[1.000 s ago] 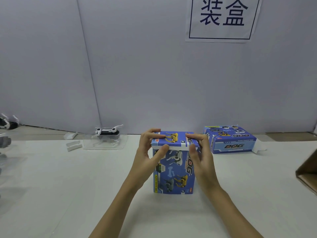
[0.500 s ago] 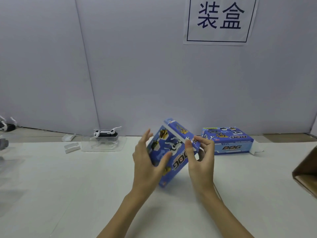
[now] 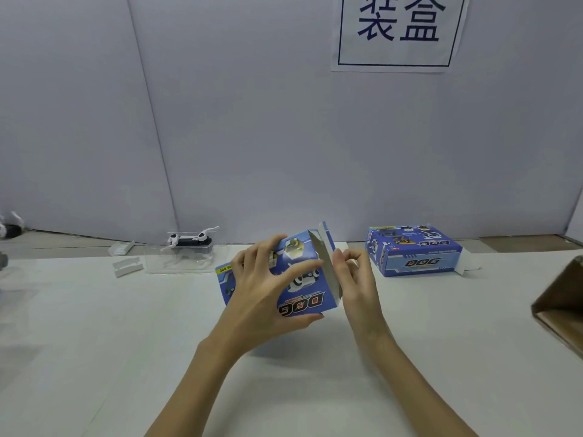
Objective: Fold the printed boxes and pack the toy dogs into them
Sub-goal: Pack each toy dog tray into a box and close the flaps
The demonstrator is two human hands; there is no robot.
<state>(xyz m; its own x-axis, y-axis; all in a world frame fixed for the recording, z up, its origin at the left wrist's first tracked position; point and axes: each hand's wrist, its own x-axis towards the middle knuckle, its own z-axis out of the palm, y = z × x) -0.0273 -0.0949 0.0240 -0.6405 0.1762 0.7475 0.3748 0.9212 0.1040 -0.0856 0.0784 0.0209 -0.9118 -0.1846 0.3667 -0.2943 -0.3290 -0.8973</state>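
Blue printed cardboard box [image 3: 299, 279] held tilted above the white surface [image 3: 94, 342], "DOG" lettering upside down on the near face. Left hand [image 3: 262, 288] gripping it from the left, thumb across the front, fingers curled over the top edge. Right hand [image 3: 353, 275] at the box's right end, fingers pinching the open grey-lined flap [image 3: 328, 263]. Inside of the box hidden behind that flap. Second blue printed box [image 3: 413, 252] lying flat near the back wall, well right, side flap sticking out. White toy dog [image 3: 189, 240] sitting in a clear plastic tray [image 3: 186, 257], back left. Brown cardboard carton [image 3: 561, 304] cut off at the right edge, contents impossible to make out.
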